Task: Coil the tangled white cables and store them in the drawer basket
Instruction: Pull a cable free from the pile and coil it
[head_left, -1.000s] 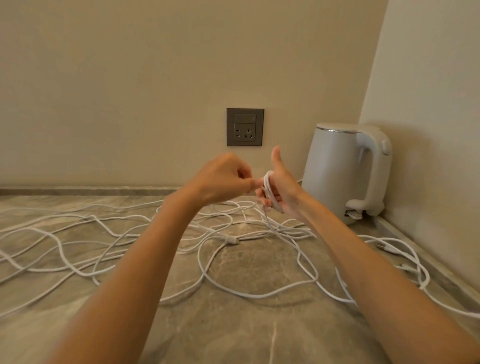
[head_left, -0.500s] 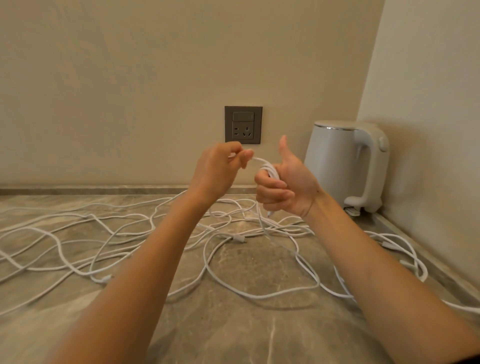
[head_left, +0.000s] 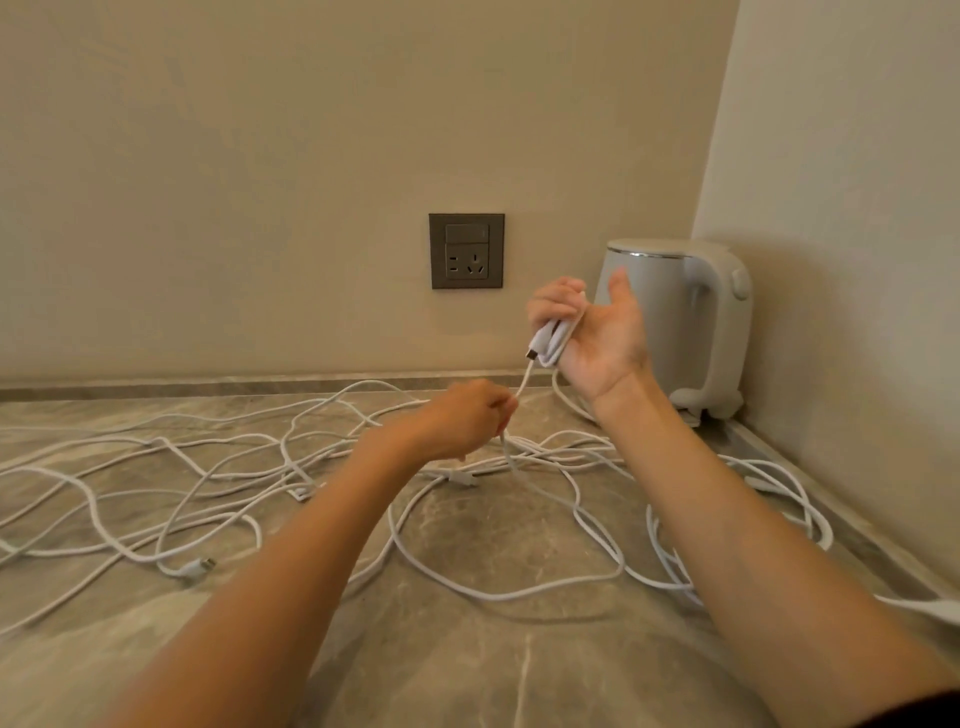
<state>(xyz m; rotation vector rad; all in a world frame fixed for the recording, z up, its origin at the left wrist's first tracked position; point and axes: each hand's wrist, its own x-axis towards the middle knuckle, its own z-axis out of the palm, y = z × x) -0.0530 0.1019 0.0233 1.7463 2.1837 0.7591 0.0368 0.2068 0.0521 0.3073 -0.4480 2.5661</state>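
Several tangled white cables (head_left: 498, 592) sprawl in loose loops across the marble counter (head_left: 467, 665). My right hand (head_left: 597, 332) is raised, palm toward me, with its fingers curled round a small coil of white cable (head_left: 553, 340); a plug end sticks out below the fingers. From the coil one strand runs down to my left hand (head_left: 467, 418), which pinches it just above the counter. The drawer basket is not in view.
A white electric kettle (head_left: 685, 322) stands in the back right corner, right behind my right hand. A grey wall socket (head_left: 466, 251) sits on the back wall. A side wall closes the right edge of the counter.
My left hand has dropped from beside the right hand down toward the counter, sliding along the strand. My right hand has turned palm toward me and moved right, nearer the kettle.
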